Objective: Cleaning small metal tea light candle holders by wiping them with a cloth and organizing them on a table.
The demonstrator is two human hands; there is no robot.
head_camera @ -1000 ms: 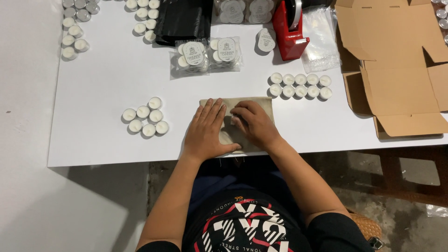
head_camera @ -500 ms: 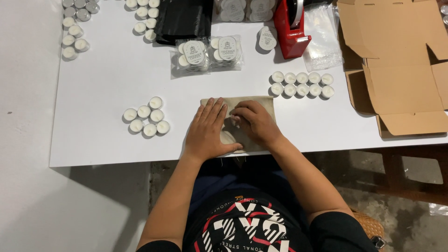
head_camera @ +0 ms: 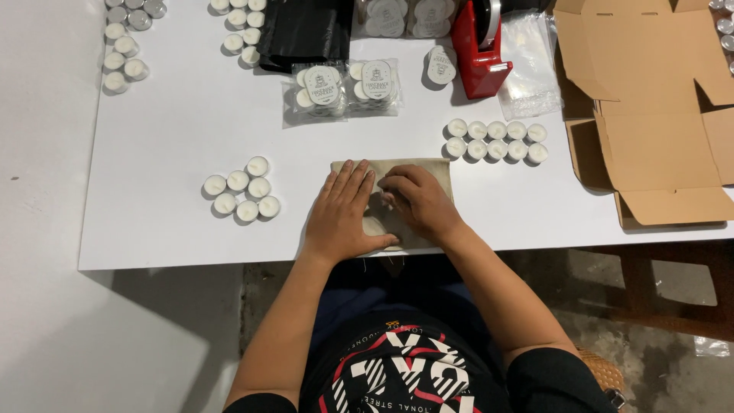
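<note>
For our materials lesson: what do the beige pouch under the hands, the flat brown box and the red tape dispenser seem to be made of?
Beige flat pouch: probably coarse woven cloth, matte, with loose threads hanging at its near edge. Both the left hand and right hand press on it.
Brown unfolded box: corrugated cardboard by its look, dull, with creased flaps.
Red tape dispenser: likely moulded plastic, smooth and slightly glossy.

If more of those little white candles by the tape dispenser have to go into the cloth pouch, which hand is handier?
Probably the right hand: the double row of candles lies on its side, while the left hand lies flat on the cloth pouch.
</note>
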